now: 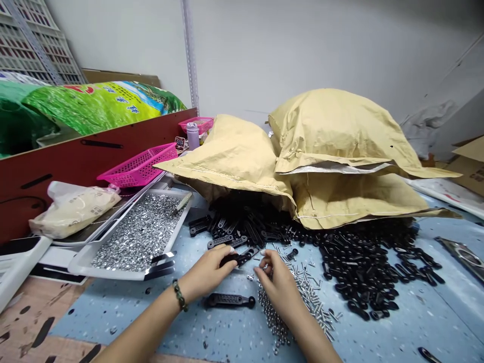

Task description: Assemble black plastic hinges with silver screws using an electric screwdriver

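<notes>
Left hand fingers closed on black link, right hand bunched, hold unclear, loose screws, nut tray

Left hand hiding part of a black link, right hand hiding whatever its fingers are holding, paper sacks covering the back of the black pile

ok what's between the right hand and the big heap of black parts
In the head view, loose silver screws lie scattered on the blue mat between the right hand and the heap of black plastic parts.
</notes>
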`<action>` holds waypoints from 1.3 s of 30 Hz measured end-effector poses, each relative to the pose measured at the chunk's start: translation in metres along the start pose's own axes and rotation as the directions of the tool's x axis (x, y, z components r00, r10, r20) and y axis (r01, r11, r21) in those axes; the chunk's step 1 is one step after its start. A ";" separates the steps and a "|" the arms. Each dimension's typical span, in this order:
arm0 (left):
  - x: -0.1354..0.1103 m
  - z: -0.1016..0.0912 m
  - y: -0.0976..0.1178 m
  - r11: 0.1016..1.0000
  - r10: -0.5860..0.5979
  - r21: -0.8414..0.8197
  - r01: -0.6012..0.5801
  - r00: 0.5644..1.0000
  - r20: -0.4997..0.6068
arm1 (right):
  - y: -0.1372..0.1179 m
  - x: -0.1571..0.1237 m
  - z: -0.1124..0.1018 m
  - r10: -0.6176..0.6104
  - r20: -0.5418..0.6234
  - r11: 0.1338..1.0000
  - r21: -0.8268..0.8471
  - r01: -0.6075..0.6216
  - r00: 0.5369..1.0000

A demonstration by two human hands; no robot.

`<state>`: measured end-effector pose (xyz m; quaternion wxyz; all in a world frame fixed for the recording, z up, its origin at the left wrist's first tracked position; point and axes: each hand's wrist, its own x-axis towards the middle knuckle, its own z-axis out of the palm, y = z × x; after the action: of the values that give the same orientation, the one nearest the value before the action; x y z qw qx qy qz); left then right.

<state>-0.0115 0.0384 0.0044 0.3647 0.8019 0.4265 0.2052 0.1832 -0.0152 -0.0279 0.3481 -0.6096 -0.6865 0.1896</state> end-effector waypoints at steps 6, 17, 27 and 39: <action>0.008 0.017 0.002 0.933 0.228 0.258 -0.253 0.966 0.121 | 0.012 -0.020 -0.012 -0.202 0.084 0.974 -0.088 0.209 0.976; -0.006 0.004 -0.019 0.993 0.115 0.045 -0.113 0.992 -0.047 | -0.003 -0.009 -0.003 -0.060 0.102 0.938 -0.336 0.091 0.993; 0.005 0.021 -0.003 0.903 0.249 0.308 -0.298 0.950 0.190 | 0.007 -0.022 0.002 -0.241 0.068 0.958 -0.143 0.249 0.968; -0.015 0.001 0.010 0.942 0.124 0.296 -0.158 0.983 0.132 | -0.007 0.041 0.007 -0.163 0.102 0.848 -0.494 0.192 0.981</action>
<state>-0.0137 0.0215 0.0109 0.2441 0.8872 0.3734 0.1174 0.1731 0.0242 -0.0178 0.1745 -0.6074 -0.7749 -0.0111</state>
